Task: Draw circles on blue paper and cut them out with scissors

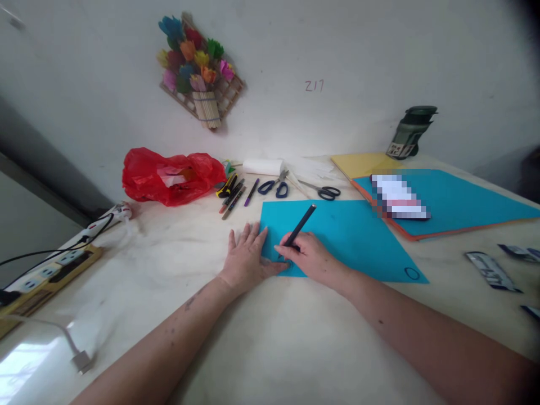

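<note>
A sheet of blue paper (337,230) lies flat on the table in front of me. My right hand (310,256) grips a black marker (301,225), its lower end at the paper near the lower left corner. Dark marks by the tip are partly hidden by my fingers. My left hand (247,253) lies flat with fingers spread, across the sheet's left edge, its thumb on the paper just below the marker tip. A dark drawn circle (412,273) shows in the lower right corner of the sheet.
Behind the sheet lie several markers (234,202), blue-handled scissors (275,185), black-handled scissors (327,192) and a white roll (264,166). A red plastic bag (169,183) sits back left; a power strip (50,275) lies left. Rightward are a phone (400,197) on coloured sheets and a bottle (411,132).
</note>
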`<state>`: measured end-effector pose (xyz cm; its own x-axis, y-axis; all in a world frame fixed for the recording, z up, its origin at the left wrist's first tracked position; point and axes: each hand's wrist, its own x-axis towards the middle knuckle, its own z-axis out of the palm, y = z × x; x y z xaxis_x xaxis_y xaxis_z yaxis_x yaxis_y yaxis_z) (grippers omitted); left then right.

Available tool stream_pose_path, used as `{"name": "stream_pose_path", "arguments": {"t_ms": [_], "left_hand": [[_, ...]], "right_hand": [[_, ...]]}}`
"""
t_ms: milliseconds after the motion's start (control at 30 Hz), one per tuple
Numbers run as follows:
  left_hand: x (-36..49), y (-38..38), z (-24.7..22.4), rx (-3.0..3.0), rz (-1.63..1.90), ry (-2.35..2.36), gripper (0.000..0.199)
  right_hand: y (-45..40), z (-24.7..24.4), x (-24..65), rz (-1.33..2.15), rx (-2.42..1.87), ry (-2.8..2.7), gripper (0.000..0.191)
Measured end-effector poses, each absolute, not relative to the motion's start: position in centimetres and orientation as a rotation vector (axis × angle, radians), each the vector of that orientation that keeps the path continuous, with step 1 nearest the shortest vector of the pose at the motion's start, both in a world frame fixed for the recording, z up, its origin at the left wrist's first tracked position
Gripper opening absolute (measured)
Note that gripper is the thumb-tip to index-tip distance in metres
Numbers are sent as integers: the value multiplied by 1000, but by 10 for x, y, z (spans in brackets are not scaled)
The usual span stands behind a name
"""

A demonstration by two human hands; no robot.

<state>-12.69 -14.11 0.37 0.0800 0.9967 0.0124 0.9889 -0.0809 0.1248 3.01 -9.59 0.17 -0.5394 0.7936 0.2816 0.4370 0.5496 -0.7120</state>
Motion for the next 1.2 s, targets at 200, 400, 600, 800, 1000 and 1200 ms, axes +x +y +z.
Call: {"name": "stream_pose_path", "arguments": {"t_ms": [200, 400, 600, 800, 1000, 1200], "left_hand": [[-125, -142, 6, 2234, 142, 2072, 94], [-126, -141, 6, 2237, 142, 2067, 94], [-128, -140, 2, 2265, 144, 2074, 87], [-128, -139, 1, 2266, 147, 2067, 89], [-130, -139, 0, 2274, 146, 2064, 88], [-130, -139, -1, 2284, 154, 2062, 88]], "right_hand": [[-96, 0, 30, 810, -974, -2170, 19], [-96, -1, 31, 830, -975, -2147, 18], [-95, -3, 32, 871, -956, -2123, 18], [-95, -4, 33, 878, -962, -2104, 18], [-95, -3, 34, 794, -986, -2131, 20], [-96, -1, 35, 751, -995, -2142, 21]]}}
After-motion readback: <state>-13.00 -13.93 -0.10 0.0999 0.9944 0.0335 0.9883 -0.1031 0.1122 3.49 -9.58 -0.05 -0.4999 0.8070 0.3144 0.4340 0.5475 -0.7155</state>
